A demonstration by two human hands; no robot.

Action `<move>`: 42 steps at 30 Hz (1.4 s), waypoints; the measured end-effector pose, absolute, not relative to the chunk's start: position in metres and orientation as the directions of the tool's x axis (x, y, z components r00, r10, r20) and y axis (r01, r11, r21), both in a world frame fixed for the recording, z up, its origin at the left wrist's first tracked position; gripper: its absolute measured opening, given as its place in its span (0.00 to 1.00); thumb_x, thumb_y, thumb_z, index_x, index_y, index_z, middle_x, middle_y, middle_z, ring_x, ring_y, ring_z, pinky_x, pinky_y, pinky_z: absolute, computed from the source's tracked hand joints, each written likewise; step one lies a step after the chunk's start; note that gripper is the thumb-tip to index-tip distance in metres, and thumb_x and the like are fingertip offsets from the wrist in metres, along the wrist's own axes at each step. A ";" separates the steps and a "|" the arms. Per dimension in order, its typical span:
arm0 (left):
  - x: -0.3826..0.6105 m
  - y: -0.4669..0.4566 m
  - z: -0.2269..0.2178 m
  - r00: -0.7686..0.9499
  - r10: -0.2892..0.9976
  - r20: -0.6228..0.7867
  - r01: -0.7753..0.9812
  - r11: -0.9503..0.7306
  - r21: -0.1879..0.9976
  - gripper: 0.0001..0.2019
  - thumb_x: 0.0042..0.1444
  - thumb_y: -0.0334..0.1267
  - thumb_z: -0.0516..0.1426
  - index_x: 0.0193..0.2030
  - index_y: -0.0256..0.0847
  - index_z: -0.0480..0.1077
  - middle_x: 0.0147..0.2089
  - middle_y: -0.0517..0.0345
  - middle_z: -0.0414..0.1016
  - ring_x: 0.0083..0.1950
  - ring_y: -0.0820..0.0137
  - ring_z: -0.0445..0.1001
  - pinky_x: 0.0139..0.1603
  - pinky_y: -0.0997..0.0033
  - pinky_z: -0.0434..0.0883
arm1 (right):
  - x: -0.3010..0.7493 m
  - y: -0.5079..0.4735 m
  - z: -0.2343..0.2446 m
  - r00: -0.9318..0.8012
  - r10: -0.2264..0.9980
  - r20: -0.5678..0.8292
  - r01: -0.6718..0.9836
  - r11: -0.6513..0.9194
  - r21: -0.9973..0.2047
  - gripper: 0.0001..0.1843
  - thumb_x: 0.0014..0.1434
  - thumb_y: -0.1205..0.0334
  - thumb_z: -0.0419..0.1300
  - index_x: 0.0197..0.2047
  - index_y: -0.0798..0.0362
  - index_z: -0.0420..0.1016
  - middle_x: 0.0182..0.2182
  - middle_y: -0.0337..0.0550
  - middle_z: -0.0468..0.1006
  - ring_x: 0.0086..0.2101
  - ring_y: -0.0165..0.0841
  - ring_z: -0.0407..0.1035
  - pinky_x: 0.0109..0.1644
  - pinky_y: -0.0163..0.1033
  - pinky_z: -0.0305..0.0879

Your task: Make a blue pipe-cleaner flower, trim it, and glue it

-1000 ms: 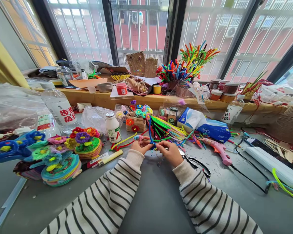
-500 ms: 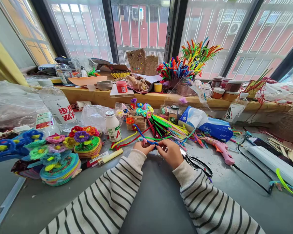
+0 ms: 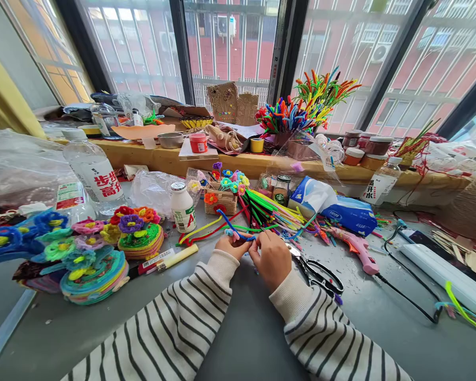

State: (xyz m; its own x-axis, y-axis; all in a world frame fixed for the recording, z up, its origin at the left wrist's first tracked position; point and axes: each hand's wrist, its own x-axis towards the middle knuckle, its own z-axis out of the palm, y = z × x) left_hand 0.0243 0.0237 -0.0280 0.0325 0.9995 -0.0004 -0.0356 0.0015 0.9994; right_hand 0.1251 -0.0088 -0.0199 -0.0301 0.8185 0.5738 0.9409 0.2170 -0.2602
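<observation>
While I stand looking over the table (image 3: 246, 338), both hands are together near its middle, working at one blue stem (image 3: 227, 222). The left hand (image 3: 230, 246) has it pinched between closed thumb and fingers, and one end pokes up at a slant toward the flower basket (image 3: 221, 202). The right hand (image 3: 273, 259) meets it just beside, thumb and fingertips drawn tight on the blue; the back of that hand hides the curled fingers, so I cannot tell how much of the stem they cover. The stem is held off the table, between the two hands. Just right of the right wrist lie the scissors (image 3: 306, 266), black loops pointing toward the person, and farther right is a pink glue gun (image 3: 359, 251) with its cord trailing off. Beyond the hands a bundle of bright stems (image 3: 272, 207) fans out, next to a blue tissue pack (image 3: 349, 214). To the left of the left hand, red and yellow stems stretch past a small white bottle (image 3: 183, 209), and nearer the sleeve a pale stick (image 3: 178, 257) rests by a red marker (image 3: 153, 263). Fuzzy flowers (image 3: 88, 226) crowd the far left.
</observation>
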 end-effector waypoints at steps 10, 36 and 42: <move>0.022 0.030 -0.028 0.043 0.997 -0.071 -0.158 0.077 0.985 0.14 0.25 0.31 0.61 0.23 0.35 0.63 0.17 0.62 0.69 0.21 0.73 0.69 0.22 0.75 0.68 | 0.149 0.004 -0.022 -0.073 0.896 0.438 0.617 0.386 -0.686 0.09 0.50 0.61 0.48 0.32 0.56 0.66 0.26 0.42 0.70 0.25 0.28 0.64 0.25 0.31 0.59; 0.021 0.028 -0.019 0.120 0.972 -0.203 -0.265 0.228 0.937 0.14 0.24 0.38 0.62 0.20 0.34 0.64 0.20 0.62 0.68 0.24 0.75 0.69 0.28 0.73 0.69 | 0.148 0.007 -0.027 -0.028 0.950 0.311 0.414 0.295 -0.861 0.07 0.46 0.63 0.52 0.29 0.57 0.67 0.20 0.42 0.71 0.21 0.30 0.66 0.24 0.34 0.63; 0.019 0.028 -0.017 0.125 0.968 -0.218 -0.246 0.243 0.938 0.15 0.21 0.38 0.62 0.18 0.34 0.64 0.18 0.64 0.67 0.23 0.75 0.69 0.26 0.75 0.69 | 0.147 0.004 -0.024 -0.051 0.952 0.303 0.386 0.299 -0.873 0.06 0.45 0.63 0.54 0.28 0.56 0.67 0.20 0.41 0.71 0.20 0.28 0.66 0.23 0.32 0.63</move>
State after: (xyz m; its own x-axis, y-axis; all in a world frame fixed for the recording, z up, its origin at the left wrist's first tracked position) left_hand 0.0194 0.0279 -0.0166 0.1252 0.9679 -0.2180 -0.2459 0.2431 0.9383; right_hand 0.1468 0.0041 -0.0244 -0.0510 0.9516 0.3030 0.3865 0.2986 -0.8726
